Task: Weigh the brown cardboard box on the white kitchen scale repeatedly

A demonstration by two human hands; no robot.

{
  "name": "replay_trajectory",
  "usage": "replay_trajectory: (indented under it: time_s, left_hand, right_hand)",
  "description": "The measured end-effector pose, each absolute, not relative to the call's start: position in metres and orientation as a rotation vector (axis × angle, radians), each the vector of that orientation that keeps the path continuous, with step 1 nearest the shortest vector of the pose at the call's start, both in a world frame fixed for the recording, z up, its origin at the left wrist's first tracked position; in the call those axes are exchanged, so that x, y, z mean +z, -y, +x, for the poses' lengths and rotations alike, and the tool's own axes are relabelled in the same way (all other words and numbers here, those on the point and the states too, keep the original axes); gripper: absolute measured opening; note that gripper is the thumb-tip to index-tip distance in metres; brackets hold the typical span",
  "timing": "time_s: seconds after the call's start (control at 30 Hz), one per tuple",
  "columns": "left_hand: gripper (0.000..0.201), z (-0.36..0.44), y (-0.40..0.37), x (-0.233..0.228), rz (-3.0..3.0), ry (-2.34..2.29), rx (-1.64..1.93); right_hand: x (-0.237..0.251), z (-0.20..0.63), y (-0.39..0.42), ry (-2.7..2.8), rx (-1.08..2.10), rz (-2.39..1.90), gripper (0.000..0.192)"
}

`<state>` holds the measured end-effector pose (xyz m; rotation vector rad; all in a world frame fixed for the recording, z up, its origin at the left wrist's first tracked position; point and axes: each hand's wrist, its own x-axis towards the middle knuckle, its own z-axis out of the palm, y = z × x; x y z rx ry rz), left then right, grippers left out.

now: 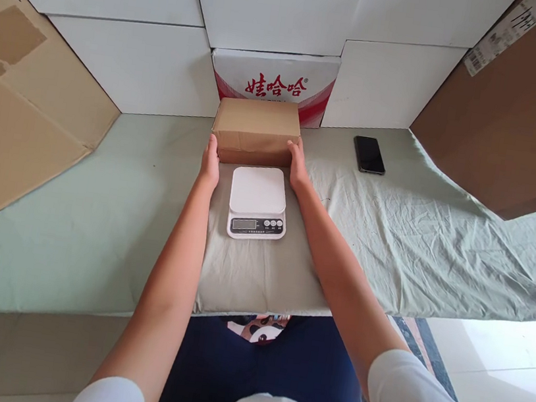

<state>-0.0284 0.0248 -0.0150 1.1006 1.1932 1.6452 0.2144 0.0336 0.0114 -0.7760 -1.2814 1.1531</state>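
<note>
A closed brown cardboard box [257, 134] is held between both hands beyond the scale, near the back of the cloth-covered table. My left hand [211, 161] grips its left end, thumb at the front corner. At the right end, my right hand [296, 163] has its thumb on the front face, with the other fingers mostly hidden behind the side. Just in front of the box, between my forearms, lies a white kitchen scale [258, 201] with a bare platform, a small grey display and several round buttons. Whether the box touches the cloth, I cannot tell.
Greenish cloth [147, 210] covers the table. A black phone [369, 155] lies at the back right. Behind stand white panels [132, 65] and a red-and-white printed carton [276, 69]. Large cardboard sheets rise at the left [22, 106] and right [525, 111].
</note>
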Motion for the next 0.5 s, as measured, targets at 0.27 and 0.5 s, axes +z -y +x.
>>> replay_trajectory:
  time_s: [0.27, 0.5]
  left_hand:
    - [0.097, -0.035, 0.016, 0.025, 1.225, -1.154, 1.766]
    - [0.085, -0.004, 0.120, 0.045, 1.334, -1.140, 1.818]
  right_hand:
    - [0.068, 0.212, -0.004, 1.376, 1.127, -0.681, 0.070]
    - [0.069, 0.247, 0.087, 1.446, 1.148, -0.707, 0.073]
